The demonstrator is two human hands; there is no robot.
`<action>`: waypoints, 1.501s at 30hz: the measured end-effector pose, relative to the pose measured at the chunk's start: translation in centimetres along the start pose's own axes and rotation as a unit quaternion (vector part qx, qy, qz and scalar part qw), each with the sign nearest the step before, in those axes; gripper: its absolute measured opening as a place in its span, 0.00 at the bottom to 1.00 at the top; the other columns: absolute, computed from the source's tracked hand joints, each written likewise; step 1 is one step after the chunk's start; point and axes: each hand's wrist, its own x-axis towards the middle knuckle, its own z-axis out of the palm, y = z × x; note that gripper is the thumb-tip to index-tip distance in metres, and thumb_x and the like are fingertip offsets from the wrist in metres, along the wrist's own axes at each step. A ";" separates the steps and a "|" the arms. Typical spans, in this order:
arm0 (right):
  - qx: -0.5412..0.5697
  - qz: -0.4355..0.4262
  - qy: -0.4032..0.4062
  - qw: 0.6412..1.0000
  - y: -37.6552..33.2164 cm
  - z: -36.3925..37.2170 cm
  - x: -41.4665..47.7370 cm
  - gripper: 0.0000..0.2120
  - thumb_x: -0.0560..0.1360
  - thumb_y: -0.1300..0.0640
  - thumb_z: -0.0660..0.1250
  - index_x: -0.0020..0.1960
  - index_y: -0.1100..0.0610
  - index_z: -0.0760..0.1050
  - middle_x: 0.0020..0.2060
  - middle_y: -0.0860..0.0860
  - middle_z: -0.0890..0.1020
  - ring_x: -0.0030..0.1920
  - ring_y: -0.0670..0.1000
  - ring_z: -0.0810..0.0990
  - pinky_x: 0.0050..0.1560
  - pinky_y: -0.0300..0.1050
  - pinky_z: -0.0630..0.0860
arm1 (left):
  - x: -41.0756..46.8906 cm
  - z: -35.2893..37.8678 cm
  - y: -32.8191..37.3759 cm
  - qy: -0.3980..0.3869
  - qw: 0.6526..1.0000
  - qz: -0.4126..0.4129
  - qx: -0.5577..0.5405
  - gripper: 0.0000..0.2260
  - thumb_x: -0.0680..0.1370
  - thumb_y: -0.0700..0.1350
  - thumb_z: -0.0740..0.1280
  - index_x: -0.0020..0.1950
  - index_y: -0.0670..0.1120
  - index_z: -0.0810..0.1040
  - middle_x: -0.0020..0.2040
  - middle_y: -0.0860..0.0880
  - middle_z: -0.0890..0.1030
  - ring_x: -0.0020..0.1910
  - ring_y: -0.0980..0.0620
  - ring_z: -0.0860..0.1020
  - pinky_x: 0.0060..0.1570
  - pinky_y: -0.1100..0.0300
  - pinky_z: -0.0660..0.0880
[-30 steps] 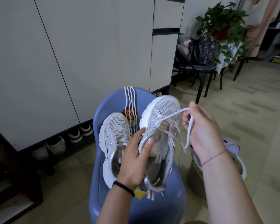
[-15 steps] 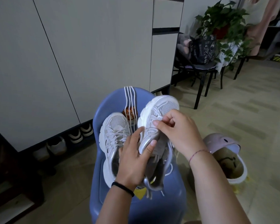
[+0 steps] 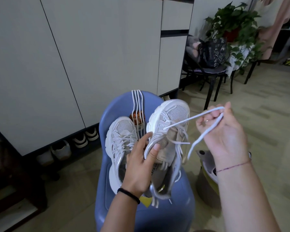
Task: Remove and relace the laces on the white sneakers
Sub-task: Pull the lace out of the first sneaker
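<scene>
At frame center, the left hand (image 3: 139, 166) gripped a white sneaker (image 3: 167, 136); the right hand (image 3: 223, 131), center right, pinched its lace (image 3: 196, 117).

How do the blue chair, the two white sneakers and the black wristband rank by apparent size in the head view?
1. blue chair
2. held sneaker and resting sneaker: much alike, and the held one seems nearer, so unranked
3. black wristband
</scene>
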 end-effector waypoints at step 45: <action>0.182 0.067 -0.019 0.981 2.8 -1.0 0.7 0.18 0.81 0.50 0.56 0.34 0.52 0.69 0.32 0.45 0.70 0.34 0.45 0.67 0.46 0.42 0.62 | 0.0 0.3 0.2 -0.008 1.000 0.006 0.005 0.31 0.64 0.80 0.56 0.64 0.71 0.68 0.67 0.66 0.71 0.71 0.63 0.65 0.73 0.47 0.61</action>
